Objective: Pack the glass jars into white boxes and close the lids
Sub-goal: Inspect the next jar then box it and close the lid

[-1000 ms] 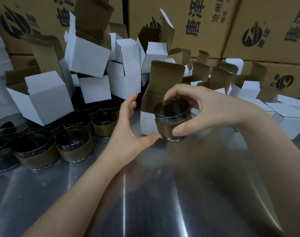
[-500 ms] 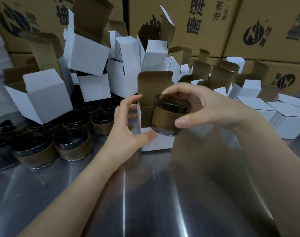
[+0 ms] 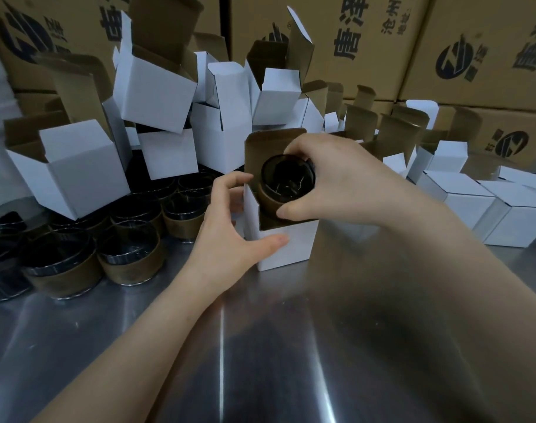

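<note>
A dark glass jar (image 3: 286,181) with a brown band sits partly inside the open top of a white box (image 3: 286,245) standing on the steel table. My right hand (image 3: 346,181) grips the jar's rim from the right, thumb low and fingers over the far edge. At the box's left side my left hand (image 3: 233,227) holds it, with the thumb across the front face and the fingers on the left flap. The brown lid flap stands up behind the jar.
Several more jars (image 3: 129,254) crowd the table at the left. A heap of open white boxes (image 3: 156,87) rises behind them, and closed white boxes (image 3: 462,193) lie at the right. Brown printed cartons (image 3: 382,41) wall off the back. Bare steel table (image 3: 260,346) lies in front.
My right hand has tipped the jar upright and lowered it into the box's open top. My left hand pulled the box nearer and now clasps its left side.
</note>
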Motion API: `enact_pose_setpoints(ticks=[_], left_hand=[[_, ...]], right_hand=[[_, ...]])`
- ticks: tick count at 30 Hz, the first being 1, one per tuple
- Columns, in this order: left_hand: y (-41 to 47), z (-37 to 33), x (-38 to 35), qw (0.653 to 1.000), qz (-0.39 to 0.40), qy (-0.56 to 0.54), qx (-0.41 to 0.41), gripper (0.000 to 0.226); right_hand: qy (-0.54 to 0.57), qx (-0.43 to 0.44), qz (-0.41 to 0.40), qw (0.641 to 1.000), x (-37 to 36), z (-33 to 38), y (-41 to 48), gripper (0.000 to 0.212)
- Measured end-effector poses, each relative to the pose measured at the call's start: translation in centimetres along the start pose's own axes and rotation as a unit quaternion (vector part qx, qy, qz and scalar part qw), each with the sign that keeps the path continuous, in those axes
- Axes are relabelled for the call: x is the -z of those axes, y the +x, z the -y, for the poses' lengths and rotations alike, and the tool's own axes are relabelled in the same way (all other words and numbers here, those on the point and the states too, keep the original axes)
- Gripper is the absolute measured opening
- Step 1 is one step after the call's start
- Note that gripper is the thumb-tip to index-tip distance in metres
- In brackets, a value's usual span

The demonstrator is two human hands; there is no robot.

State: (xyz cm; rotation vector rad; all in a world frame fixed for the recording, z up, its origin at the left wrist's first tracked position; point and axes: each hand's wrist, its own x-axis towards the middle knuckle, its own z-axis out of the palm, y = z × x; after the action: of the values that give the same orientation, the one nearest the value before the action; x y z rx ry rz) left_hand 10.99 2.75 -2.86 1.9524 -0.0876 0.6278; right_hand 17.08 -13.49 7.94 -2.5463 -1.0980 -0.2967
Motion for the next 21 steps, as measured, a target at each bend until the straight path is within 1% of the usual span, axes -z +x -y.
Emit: enact_pose_setpoints(ticks=[2, 7, 10, 12, 21], left_hand=[[0.0, 0.1, 0.0, 1.0, 0.0, 0.0, 0.0, 0.082], [-0.1, 0.0, 0.0, 1.0, -0.001, 0.002, -0.01, 0.08], [-0.1, 0.1, 0.0, 1.0, -0.001, 0.007, -0.011, 0.08], [-0.2, 0.1, 0.0, 1.0, -0.001, 0.006, -0.011, 0.08], [-0.1, 0.0, 0.0, 1.0, 0.004, 0.018, -0.006, 0.078]], right_hand=[[-0.039, -0.015, 0.011, 0.999, -0.2, 0.5, 0.3, 0.061], [-0.081, -0.081, 0.055, 0.992, -0.8, 1.2, 0.9, 0.058], [-0.084, -0.12, 0.103, 0.984, -1.0, 1.7, 1.7, 0.048], [-0.084, -0.14, 0.142, 0.976, -1.1, 1.8, 2.2, 0.049], [-0.135, -0.148, 0.238, 0.95, -0.9, 2.5, 4.3, 0.048]])
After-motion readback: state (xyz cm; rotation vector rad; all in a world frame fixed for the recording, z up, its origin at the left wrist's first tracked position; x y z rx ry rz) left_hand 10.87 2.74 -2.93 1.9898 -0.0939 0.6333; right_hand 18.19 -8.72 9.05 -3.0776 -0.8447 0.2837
